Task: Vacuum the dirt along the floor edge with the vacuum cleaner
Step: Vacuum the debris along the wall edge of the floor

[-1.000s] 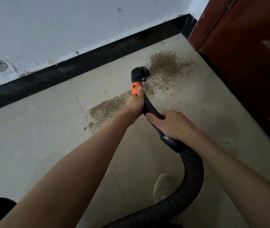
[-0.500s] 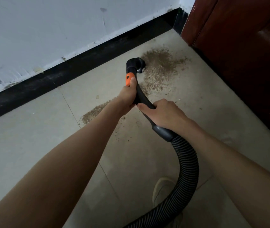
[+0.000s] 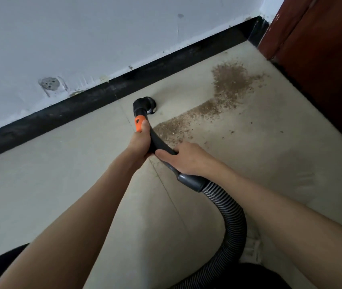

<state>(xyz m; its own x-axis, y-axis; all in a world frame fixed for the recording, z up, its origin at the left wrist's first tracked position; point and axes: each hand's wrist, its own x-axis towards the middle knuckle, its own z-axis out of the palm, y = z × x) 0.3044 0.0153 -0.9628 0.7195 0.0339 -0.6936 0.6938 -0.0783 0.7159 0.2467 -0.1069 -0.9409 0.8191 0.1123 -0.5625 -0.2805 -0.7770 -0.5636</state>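
Both hands grip the vacuum wand (image 3: 159, 142), left hand (image 3: 140, 140) ahead by the orange button, right hand (image 3: 186, 158) behind; its nozzle (image 3: 145, 104) (near the baseboard) sits left of the dirt (image 3: 214, 101).

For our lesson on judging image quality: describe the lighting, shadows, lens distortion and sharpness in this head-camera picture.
Head view: dim, soft, even light with no glare; only a faint shadow under the nozzle; wide-angle lens bows the black skirting board and stretches the forearms at the lower edge; the dirt and left hand and right hand on the handle look fairly sharp; the red-brown door is dark, low in detail.
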